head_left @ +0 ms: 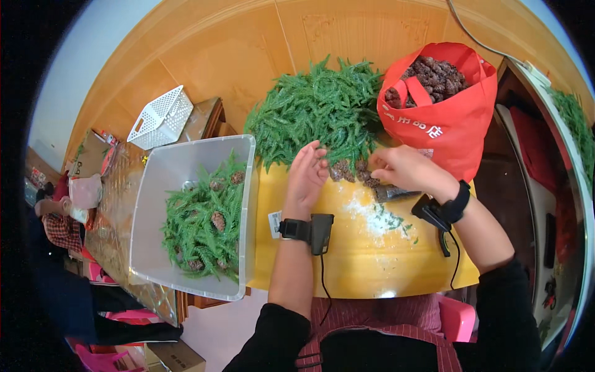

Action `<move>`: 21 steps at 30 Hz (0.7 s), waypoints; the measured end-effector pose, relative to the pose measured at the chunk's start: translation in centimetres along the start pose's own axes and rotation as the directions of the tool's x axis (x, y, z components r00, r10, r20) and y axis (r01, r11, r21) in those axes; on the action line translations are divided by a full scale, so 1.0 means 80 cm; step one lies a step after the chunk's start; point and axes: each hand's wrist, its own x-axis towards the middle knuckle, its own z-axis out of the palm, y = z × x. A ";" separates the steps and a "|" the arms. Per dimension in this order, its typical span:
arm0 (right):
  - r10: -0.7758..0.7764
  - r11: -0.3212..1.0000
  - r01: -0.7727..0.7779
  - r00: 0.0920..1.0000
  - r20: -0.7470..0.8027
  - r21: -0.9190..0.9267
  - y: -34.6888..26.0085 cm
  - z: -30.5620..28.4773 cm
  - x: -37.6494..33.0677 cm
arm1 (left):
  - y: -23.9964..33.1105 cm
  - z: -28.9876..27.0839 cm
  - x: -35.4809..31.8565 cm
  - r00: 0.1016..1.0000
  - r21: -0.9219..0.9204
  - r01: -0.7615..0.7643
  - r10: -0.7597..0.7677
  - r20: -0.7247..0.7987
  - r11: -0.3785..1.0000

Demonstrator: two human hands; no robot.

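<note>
My left hand [308,173] is raised at the front edge of the heap of green artificial pine sprigs [319,111]. Its fingers are loosely bent and apart, with nothing visible in them. My right hand [409,170] reaches in over several brown pine cones [343,170] lying in front of the heap. Its fingers are curled beside the cones, and whatever they may hold is hidden. Just below that hand lies a dark, block-like thing [396,193], partly covered. Each wrist wears a dark strap with a small black device and a cable.
A clear plastic bin [249,217] to the left holds pine sprigs with cones attached. At the back right stands a red bag [434,133] full of pine cones. White powder and green bits [378,217] litter the yellow tabletop [347,266]. A white basket [162,118] sits far left.
</note>
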 end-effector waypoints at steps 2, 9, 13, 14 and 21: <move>0.010 0.998 -0.008 1.000 0.024 -0.063 0.010 0.011 0.024 | 0.001 -0.012 0.002 1.000 -0.050 0.000 -0.001 -0.010 0.999; -0.147 0.967 0.134 0.988 -0.046 -0.215 0.044 0.045 0.077 | 0.002 -0.034 -0.006 0.999 -0.261 0.009 0.003 0.043 0.965; -0.061 0.968 0.028 0.990 -0.127 -0.249 0.030 0.054 0.094 | 0.003 -0.040 -0.008 0.999 -0.270 -0.002 0.012 0.035 0.963; -0.014 0.977 -0.011 0.993 -0.116 -0.212 0.028 0.049 0.101 | 0.002 -0.041 -0.008 1.000 -0.280 0.002 0.007 0.030 0.960; -0.035 0.999 0.026 0.889 -0.457 -0.028 0.001 0.029 0.137 | 0.004 -0.042 -0.008 0.999 -0.321 0.003 0.009 0.037 0.947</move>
